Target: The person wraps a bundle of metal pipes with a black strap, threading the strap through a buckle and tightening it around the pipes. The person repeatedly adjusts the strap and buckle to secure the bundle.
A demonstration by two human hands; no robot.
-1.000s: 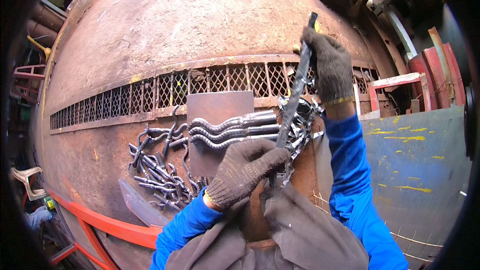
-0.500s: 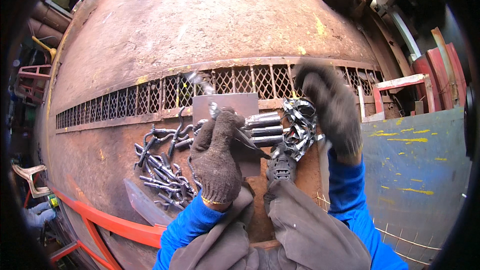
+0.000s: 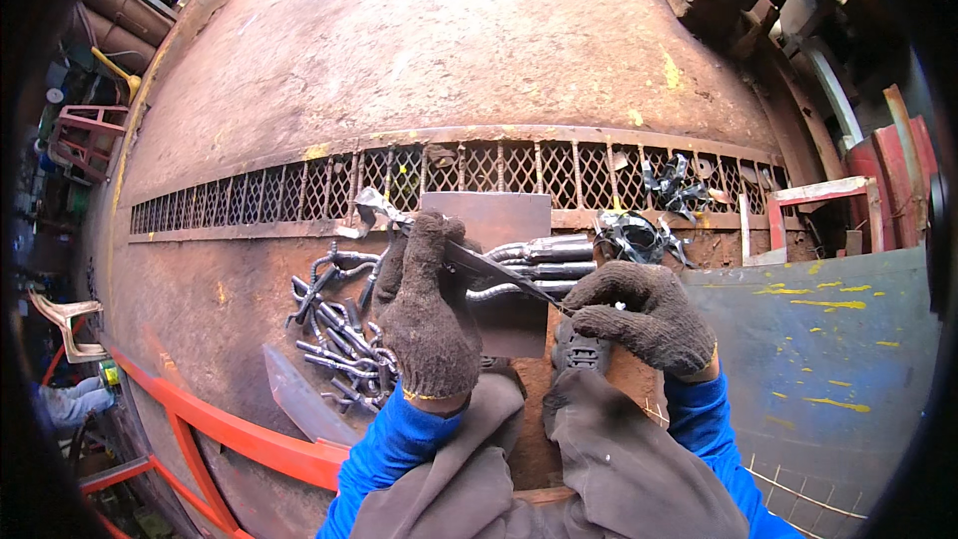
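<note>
Your left hand and your right hand, both in dark knit gloves, are closed on the two ends of a thin, flat metal strip. You hold it low over a small flat steel plate in the middle of the rusty table. The strip looks dark, narrow and a bit twisted. It seems the work is only partly done: a pile of bent hooks lies at the near left, wavy rods lie under the strip, and curled scrap sits at the right.
</note>
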